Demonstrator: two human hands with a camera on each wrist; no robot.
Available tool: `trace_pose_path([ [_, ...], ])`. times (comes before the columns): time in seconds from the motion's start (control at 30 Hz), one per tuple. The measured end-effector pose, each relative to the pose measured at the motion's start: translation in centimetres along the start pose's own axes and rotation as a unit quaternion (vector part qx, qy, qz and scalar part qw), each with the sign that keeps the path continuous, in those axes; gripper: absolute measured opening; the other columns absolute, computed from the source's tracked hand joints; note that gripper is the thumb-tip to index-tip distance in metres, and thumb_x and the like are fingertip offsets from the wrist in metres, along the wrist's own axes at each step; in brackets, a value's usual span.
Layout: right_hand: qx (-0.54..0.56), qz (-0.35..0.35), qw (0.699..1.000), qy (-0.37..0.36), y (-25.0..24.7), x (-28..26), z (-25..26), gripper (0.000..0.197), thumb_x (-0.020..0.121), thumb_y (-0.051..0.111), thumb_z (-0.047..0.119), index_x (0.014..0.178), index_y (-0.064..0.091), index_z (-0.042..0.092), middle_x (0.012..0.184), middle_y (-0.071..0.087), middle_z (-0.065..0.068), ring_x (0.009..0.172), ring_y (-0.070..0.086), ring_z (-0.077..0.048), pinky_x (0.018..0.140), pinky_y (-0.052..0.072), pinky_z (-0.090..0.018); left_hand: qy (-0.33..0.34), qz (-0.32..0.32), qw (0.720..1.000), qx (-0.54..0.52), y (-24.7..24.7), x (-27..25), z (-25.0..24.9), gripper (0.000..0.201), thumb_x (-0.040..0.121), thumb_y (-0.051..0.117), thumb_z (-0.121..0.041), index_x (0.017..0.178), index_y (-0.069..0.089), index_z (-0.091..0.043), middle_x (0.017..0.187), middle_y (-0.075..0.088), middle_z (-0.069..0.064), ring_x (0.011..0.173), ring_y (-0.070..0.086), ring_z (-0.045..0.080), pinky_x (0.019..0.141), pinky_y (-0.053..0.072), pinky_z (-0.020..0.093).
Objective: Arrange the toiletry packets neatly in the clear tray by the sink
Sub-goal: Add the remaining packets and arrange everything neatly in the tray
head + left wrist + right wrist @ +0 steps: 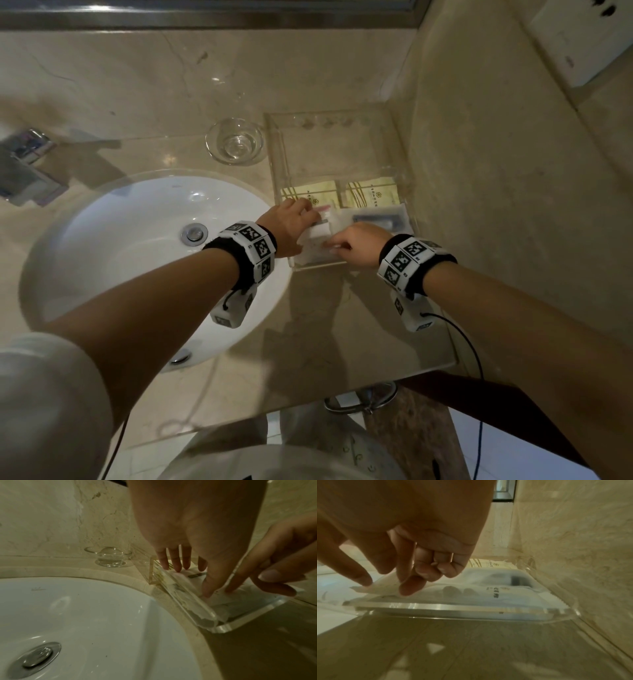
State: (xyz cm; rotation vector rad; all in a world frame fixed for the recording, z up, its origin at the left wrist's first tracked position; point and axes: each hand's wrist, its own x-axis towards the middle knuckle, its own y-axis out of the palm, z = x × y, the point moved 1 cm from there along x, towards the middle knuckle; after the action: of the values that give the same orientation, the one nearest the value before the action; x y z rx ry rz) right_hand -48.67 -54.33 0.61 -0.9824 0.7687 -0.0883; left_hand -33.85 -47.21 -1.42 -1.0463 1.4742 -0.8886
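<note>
Pressing a white packet (317,236) flat with straight left hand (291,228) fingers — right hand (356,245) pinching it in the clear tray (277,164).

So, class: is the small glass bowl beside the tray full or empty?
Empty, as far as the pictures show. The glass bowl stands upright on the counter, and its clear base shows through with no object inside; a thin film of water cannot be ruled out.

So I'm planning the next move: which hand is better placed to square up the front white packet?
Right hand, probably: its fingers already pinch the white packet edge, while the left hand only presses flat.
</note>
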Motion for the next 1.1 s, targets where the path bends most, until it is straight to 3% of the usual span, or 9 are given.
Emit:
trace_pose_path([
  [0.1,0.012,-0.003,1.0,0.01,0.0,0.1,0.1,0.035,0.096,0.046,0.029,0.129,0.056,0.021,0.07,0.057,0.011,0.058,0.045,-0.005,0.054,0.033,-0.02,-0.004,0.002,1.0,-0.013,-0.1,0.0,0.0,0.068,0.079,0.065,-0.019,0.139,0.033,-0.015,0.14,0.033,0.01,0.126,0.037,0.029,0.101,0.037,0.035],
  [0.23,0.006,0.002,1.0,0.008,0.3,0.5,0.4,0.039,0.095,0.048,0.028,0.133,0.051,0.018,0.111,0.066,-0.009,0.09,0.059,-0.021,0.07,0.036,-0.023,-0.018,-0.002,0.999,-0.027,-0.2,0.1,0.4,0.066,0.08,0.065,-0.017,0.139,0.034,-0.013,0.141,0.033,0.011,0.129,0.035,0.029,0.102,0.036,0.037],
  [0.3,0.015,0.004,1.0,0.007,0.4,0.6,0.4,0.04,0.095,0.049,0.027,0.134,0.05,0.017,0.115,0.065,-0.01,0.096,0.059,-0.024,0.069,0.036,-0.022,-0.023,-0.003,0.999,-0.033,-0.2,0.2,0.5,0.065,0.08,0.065,-0.016,0.138,0.035,-0.013,0.141,0.033,0.01,0.13,0.035,0.028,0.103,0.036,0.037],
  [0.4,0.047,0.003,0.999,0.01,0.6,0.7,0.3,0.037,0.095,0.05,0.023,0.131,0.054,0.014,0.091,0.066,0.0,0.07,0.049,-0.011,0.053,0.028,-0.013,-0.024,-0.002,0.999,-0.04,-0.1,0.3,0.6,0.064,0.081,0.064,-0.015,0.138,0.036,-0.014,0.141,0.034,0.01,0.13,0.034,0.028,0.104,0.035,0.037],
  [0.53,0.043,-0.002,0.999,0.014,1.0,1.3,-0.1,0.034,0.095,0.05,0.022,0.127,0.057,0.014,0.064,0.036,0.018,0.057,0.033,0.004,0.051,0.024,-0.011,-0.028,-0.006,0.998,-0.051,0.0,0.3,0.7,0.062,0.082,0.062,-0.016,0.138,0.036,-0.014,0.142,0.034,0.009,0.131,0.034,0.028,0.105,0.035,0.037],
  [0.67,0.042,-0.007,0.999,0.01,0.7,1.2,-0.1,0.032,0.094,0.052,0.023,0.124,0.058,0.014,0.067,0.042,0.015,0.059,0.039,0.0,0.053,0.028,-0.015,-0.029,-0.011,0.998,-0.053,0.0,0.3,0.6,0.06,0.084,0.061,-0.018,0.138,0.036,-0.015,0.142,0.034,0.009,0.13,0.035,0.028,0.105,0.034,0.037],
  [0.87,0.047,-0.021,0.999,0.007,0.9,0.9,0.1,0.031,0.094,0.051,0.024,0.124,0.057,0.02,0.109,0.066,-0.006,0.085,0.055,-0.017,0.074,0.041,-0.024,-0.034,-0.032,0.997,-0.065,-0.1,0.4,0.6,0.06,0.083,0.062,-0.021,0.138,0.037,-0.014,0.143,0.033,0.01,0.13,0.035,0.029,0.106,0.033,0.037],
  [0.97,0.033,-0.021,0.999,0.002,0.9,0.8,0.3,0.028,0.093,0.052,0.02,0.121,0.058,0.017,0.11,0.064,-0.006,0.095,0.058,-0.022,0.075,0.038,-0.023,-0.033,-0.029,0.997,-0.066,0.0,0.5,0.7,0.062,0.083,0.063,-0.023,0.139,0.036,-0.013,0.146,0.031,0.011,0.132,0.033,0.03,0.107,0.031,0.037],
  [1.1,0.028,-0.047,0.998,0.009,0.7,1.1,0.4,0.024,0.092,0.054,0.022,0.115,0.055,0.017,0.089,0.052,0.002,0.078,0.049,-0.016,0.063,0.035,-0.023,-0.036,-0.028,0.997,-0.066,0.1,0.6,0.7,0.063,0.082,0.063,-0.022,0.138,0.036,-0.013,0.146,0.031,0.012,0.133,0.032,0.03,0.108,0.031,0.037],
])
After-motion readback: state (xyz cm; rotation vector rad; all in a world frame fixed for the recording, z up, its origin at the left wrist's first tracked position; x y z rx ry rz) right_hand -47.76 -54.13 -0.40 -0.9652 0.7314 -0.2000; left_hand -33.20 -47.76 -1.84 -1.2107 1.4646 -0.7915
